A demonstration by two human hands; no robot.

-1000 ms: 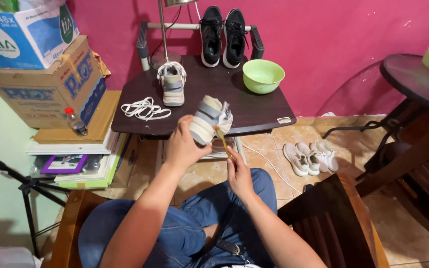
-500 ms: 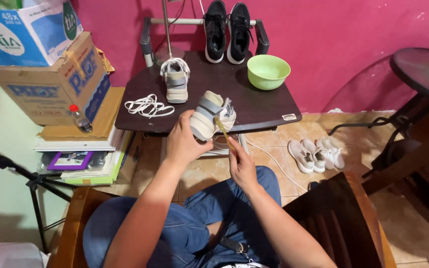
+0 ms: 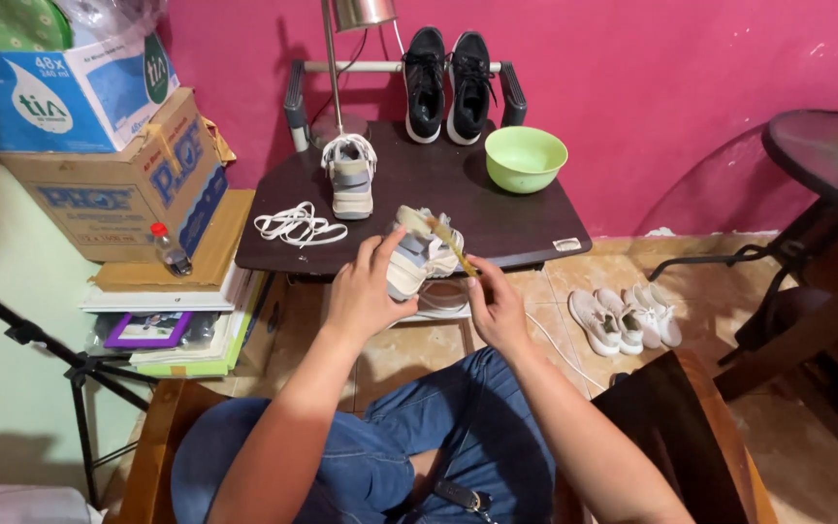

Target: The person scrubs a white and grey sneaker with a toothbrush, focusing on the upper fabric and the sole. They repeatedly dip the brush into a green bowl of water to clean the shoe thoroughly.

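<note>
The dark table (image 3: 497, 218) is the landmark. Just off its near edge, the left hand (image 3: 366, 296) cups a pale sneaker (image 3: 417, 254), whose long axis seems to tilt up and away toward the table. To the sneaker's right, the right hand (image 3: 497, 306) pinches a thin yellowish tool (image 3: 450, 243), slanted up-left onto the sneaker's top.

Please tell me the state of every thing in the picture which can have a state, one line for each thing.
Sneaker in hand: off the table, gripped by left hand.
Yellow stick: held by right hand, tip at that sneaker.
Second sneaker: upright on the table, unlaced.
White laces: loose, lying on the table.
Black shoes: paired, laced.
Green bowl: upright, looks empty.
White shoes: on the floor.
</note>
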